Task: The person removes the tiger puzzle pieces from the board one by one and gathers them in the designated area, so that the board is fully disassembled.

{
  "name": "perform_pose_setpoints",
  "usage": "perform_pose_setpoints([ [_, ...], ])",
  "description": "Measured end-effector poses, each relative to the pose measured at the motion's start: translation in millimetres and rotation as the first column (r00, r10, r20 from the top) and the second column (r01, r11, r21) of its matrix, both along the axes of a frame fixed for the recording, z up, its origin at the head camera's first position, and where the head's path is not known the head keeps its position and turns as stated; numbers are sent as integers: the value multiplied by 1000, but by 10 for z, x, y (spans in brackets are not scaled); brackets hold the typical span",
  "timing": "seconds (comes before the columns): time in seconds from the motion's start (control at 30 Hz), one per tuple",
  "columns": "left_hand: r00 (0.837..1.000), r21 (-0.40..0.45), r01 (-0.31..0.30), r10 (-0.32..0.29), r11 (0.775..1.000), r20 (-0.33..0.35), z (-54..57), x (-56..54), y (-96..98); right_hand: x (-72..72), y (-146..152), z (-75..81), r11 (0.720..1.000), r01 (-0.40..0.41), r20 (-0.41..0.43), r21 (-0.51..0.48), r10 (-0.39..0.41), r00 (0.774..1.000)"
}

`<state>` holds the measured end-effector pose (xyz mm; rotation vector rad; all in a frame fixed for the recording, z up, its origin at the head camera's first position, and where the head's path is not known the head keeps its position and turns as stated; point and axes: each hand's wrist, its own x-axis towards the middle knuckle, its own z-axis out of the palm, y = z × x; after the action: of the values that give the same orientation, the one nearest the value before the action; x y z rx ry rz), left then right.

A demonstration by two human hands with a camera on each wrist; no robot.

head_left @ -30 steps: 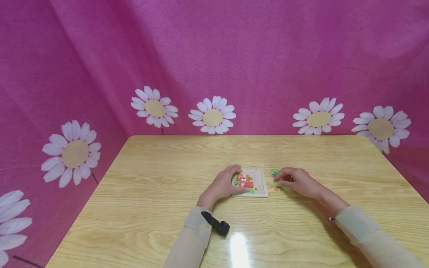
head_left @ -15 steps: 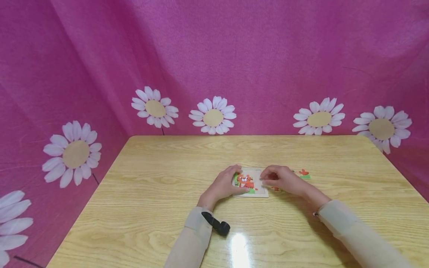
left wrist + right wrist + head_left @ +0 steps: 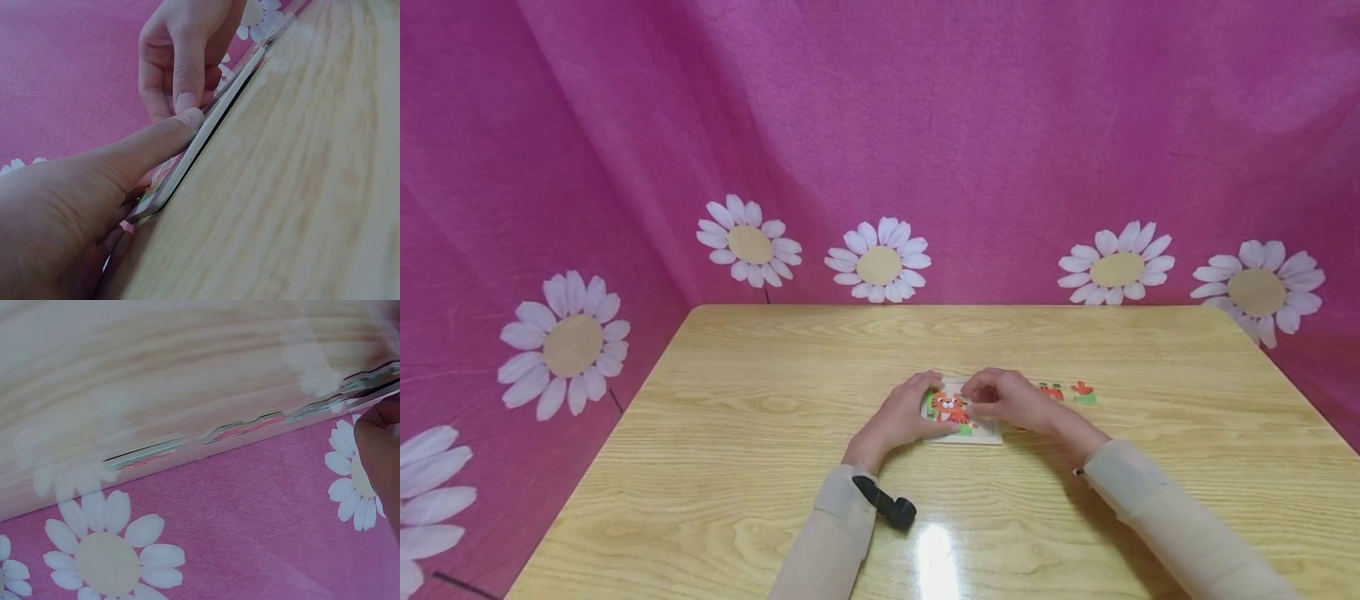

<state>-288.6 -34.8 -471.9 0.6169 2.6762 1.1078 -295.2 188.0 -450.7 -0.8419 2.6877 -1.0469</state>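
A square wooden jigsaw board (image 3: 990, 436) lies on the table, with several fitted pieces forming an orange tiger (image 3: 950, 408) on green. My left hand (image 3: 897, 418) grips the board by its left side, thumb along the near edge and fingers at the far edge. In the left wrist view the left thumb (image 3: 162, 140) rests on the board's rim (image 3: 209, 134). Over the board's upper right part, my right hand (image 3: 1011, 402) pinches a puzzle piece, mostly hidden by its fingertips.
Right of the board lie loose puzzle pieces, one orange and green (image 3: 1083, 393) and one striped orange (image 3: 1051, 391); another is partly hidden under the right hand. The wooden table (image 3: 760, 467) ends at a pink flowered cloth (image 3: 985, 167).
My right hand has moved left from the loose pieces to over the board, uncovering pieces behind it. The left hand keeps its grip on the board.
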Motion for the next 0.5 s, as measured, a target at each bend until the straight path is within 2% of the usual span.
perform_pose_setpoints([
  [0.23, 1000, 2, 15, -15, 1000, -7, -17, -6, 2, -42, -80, -7, 999, -24, -2, 41, 24, 1000],
  [0.5, 1000, 5, 15, -14, 1000, -18, -13, -8, 0, -97, -143, 30, 998, -19, 72, 66, 14, 997],
])
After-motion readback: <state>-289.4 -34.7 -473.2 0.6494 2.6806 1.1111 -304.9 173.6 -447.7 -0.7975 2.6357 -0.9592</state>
